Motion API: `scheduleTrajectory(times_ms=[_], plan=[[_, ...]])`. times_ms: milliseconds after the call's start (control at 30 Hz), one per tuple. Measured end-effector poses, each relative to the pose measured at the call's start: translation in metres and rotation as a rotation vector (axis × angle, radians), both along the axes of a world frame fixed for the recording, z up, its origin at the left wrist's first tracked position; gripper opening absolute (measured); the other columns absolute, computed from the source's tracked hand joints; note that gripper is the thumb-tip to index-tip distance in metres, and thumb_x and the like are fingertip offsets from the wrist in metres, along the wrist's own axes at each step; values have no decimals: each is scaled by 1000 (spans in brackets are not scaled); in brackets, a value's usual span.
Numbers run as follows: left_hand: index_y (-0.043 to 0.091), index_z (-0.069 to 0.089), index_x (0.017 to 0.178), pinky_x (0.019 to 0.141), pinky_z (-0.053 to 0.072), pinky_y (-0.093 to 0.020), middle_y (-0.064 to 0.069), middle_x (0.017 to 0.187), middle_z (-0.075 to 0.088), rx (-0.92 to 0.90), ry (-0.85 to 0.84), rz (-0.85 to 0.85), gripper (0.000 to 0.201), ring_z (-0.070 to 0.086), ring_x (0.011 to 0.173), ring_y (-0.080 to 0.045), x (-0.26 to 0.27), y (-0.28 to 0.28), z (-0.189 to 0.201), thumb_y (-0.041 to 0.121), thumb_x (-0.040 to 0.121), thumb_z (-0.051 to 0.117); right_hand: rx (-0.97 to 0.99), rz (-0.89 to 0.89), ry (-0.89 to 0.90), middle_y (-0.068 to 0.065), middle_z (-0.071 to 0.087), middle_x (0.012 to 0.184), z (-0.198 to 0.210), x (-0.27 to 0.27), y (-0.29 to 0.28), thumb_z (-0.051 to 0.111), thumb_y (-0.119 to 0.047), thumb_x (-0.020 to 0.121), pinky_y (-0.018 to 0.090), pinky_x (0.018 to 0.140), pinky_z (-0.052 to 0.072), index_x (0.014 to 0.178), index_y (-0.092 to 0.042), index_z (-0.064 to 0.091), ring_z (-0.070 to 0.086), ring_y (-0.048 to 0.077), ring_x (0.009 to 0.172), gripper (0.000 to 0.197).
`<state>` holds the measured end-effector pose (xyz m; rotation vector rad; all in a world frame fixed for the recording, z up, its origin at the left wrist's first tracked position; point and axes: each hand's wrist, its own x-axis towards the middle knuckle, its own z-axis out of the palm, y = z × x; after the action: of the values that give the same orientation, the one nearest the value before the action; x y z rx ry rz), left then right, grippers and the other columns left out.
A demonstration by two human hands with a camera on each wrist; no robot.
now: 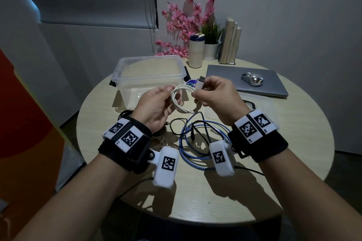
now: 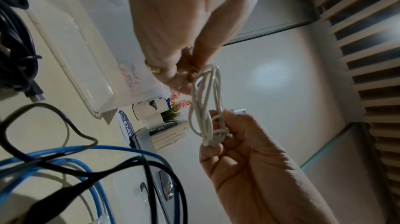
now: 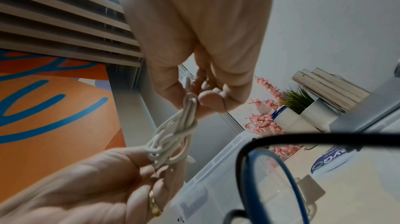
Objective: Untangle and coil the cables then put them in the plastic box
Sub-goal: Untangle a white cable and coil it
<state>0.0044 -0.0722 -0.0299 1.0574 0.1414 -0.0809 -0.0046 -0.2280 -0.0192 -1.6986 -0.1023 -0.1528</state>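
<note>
A white cable (image 1: pixel 179 101) hangs in a small coil above the table between my two hands. My left hand (image 1: pixel 170 92) pinches the coil's left side; in the left wrist view its fingers (image 2: pixel 186 75) hold the top of the loops (image 2: pixel 205 107). My right hand (image 1: pixel 197 93) grips the other side, with the USB plug (image 1: pixel 200 83) sticking up past its fingers. In the right wrist view the loops (image 3: pixel 173 135) look twisted between the hands. A blue cable (image 1: pixel 195 154) and a thin black cable (image 1: pixel 176 125) lie tangled on the table below. The clear plastic box (image 1: pixel 121 70) stands open behind my left hand.
A clear lid (image 1: pixel 262 106) lies right of my hands, in front of a closed grey laptop (image 1: pixel 225 76) with a silver mouse (image 1: pixel 252 79) on it. A tumbler (image 1: pixel 195 51), potted plant (image 1: pixel 211 49), pink flowers (image 1: pixel 186 17) and books (image 1: pixel 230 41) stand at the back. More dark cable (image 1: pixel 125 113) lies near the box.
</note>
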Motion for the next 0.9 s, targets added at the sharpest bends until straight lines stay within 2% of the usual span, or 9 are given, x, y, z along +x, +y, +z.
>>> scheduleTrajectory(times_ms=[67, 200, 300, 367, 433, 500, 633, 767, 900], plan=[[9, 51, 98, 52, 55, -21, -11, 81, 66, -29, 21, 78, 10, 63, 62, -13, 2, 2, -1, 0, 94, 50, -5, 9, 8, 6, 64, 68, 0, 0, 0, 68, 4, 77, 18, 51, 43, 80, -7, 66, 58, 17, 64, 12], [5, 38, 124, 59, 56, -24, -13, 87, 68, -102, 14, 175, 32, 63, 67, -13, 7, 5, -3, -3, 95, 47, -31, 26, 38, 11, 63, 65, -1, -1, 3, 67, 6, 76, 22, 52, 40, 68, -8, 67, 56, 19, 61, 16], [6, 54, 111, 51, 49, -15, -6, 90, 68, -60, -71, 132, 16, 58, 59, -5, 4, 6, 2, 3, 97, 46, -43, -6, 82, 15, 62, 61, -2, 0, 3, 66, 6, 76, 24, 50, 42, 66, -2, 66, 55, 18, 51, 13], [11, 60, 99, 54, 49, -15, -2, 85, 70, -7, -159, 67, 14, 56, 60, -5, 1, 8, 5, 6, 97, 47, -45, -27, 111, 17, 61, 62, -2, 1, 2, 66, 7, 75, 24, 49, 43, 68, 2, 65, 55, 18, 50, 8], [13, 64, 96, 61, 49, -15, 3, 77, 70, 126, -279, -11, 16, 55, 63, -5, -2, 12, 8, 7, 96, 49, -36, -34, 127, 18, 60, 62, -2, 3, 2, 66, 7, 75, 24, 48, 44, 70, 6, 65, 54, 20, 51, 5], [14, 68, 93, 64, 47, -16, 7, 72, 68, 395, -392, -71, 17, 55, 63, -4, -4, 15, 8, 6, 94, 53, -32, -39, 129, 19, 60, 64, -2, 3, 2, 66, 6, 76, 25, 48, 46, 74, 9, 64, 55, 22, 54, 4], [19, 73, 83, 67, 45, -21, 8, 68, 66, 758, -452, -55, 13, 55, 65, -6, -5, 18, 9, 9, 86, 66, -15, -11, 108, 19, 60, 65, 0, 2, 2, 65, 4, 80, 25, 50, 47, 79, 10, 63, 55, 25, 59, 7], [13, 71, 84, 54, 39, -8, 11, 69, 61, 959, -472, 8, 4, 51, 61, -3, -6, 17, 7, 14, 86, 67, -1, 29, 92, 18, 58, 67, 1, 3, 3, 62, 4, 84, 27, 50, 45, 89, 15, 61, 54, 25, 60, 12], [15, 67, 84, 63, 47, -28, 6, 69, 60, 1046, -535, -35, 4, 53, 65, -11, -4, 17, 4, 15, 87, 65, -4, 74, 83, 15, 57, 69, 0, 4, 4, 60, 5, 86, 29, 53, 41, 84, 2, 62, 51, 22, 56, 4]])
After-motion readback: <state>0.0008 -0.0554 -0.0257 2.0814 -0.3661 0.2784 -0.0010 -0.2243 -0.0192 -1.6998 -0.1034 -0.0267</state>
